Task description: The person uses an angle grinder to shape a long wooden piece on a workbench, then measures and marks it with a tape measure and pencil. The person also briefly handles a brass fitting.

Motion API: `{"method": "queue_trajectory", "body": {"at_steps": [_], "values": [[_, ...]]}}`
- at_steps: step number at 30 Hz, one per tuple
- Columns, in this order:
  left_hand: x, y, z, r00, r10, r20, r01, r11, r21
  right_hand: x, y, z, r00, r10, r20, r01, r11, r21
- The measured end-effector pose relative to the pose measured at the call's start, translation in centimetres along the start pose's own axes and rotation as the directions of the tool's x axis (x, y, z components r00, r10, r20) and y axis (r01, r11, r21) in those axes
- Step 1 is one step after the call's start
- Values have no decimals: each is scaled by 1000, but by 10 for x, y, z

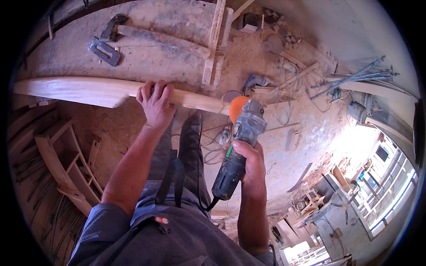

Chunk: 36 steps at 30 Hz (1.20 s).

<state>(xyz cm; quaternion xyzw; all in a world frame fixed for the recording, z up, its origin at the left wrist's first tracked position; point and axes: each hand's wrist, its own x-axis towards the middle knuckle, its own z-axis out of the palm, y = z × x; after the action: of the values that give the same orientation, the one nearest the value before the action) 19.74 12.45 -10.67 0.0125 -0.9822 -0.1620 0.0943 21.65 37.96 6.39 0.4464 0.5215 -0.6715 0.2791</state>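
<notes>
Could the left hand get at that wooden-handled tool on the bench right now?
Probably yes, once freed: the left hand is now gripping the pale wooden piece. Beyond that piece, the wooden-handled tool lies on the bench with nothing visible covering its handle.

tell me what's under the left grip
Under the left grip is the long pale board, showing on both sides of it. The wood directly beneath is covered and cannot be seen.

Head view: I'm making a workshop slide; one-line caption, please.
Left hand on a long, pale wooden piece; right hand holding a grey-black angle grinder, its orange disc near the piece.
</notes>
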Motion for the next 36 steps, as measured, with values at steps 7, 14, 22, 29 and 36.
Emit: {"method": "queue_trajectory", "body": {"at_steps": [7,14,22,29,36], "values": [[-1,-3,3,1000,1,-11,-1,1000,2,10,-1,4,998,40,38,-40,999,9],[-3,-4,5,1000,9,-12,-9,1000,12,10,-5,0,997,52,53,-55,997,49],[-9,-9,8,1000,14,4,-14,1000,8,10,-16,4,995,99,12,-99,994,53],[-8,-7,7,1000,14,-4,-13,1000,15,17,-21,4,986,125,114,-130,991,44],[-4,-4,5,1000,-13,-4,13,1000,-18,27,-20,-6,996,83,7,-84,995,47]]}}
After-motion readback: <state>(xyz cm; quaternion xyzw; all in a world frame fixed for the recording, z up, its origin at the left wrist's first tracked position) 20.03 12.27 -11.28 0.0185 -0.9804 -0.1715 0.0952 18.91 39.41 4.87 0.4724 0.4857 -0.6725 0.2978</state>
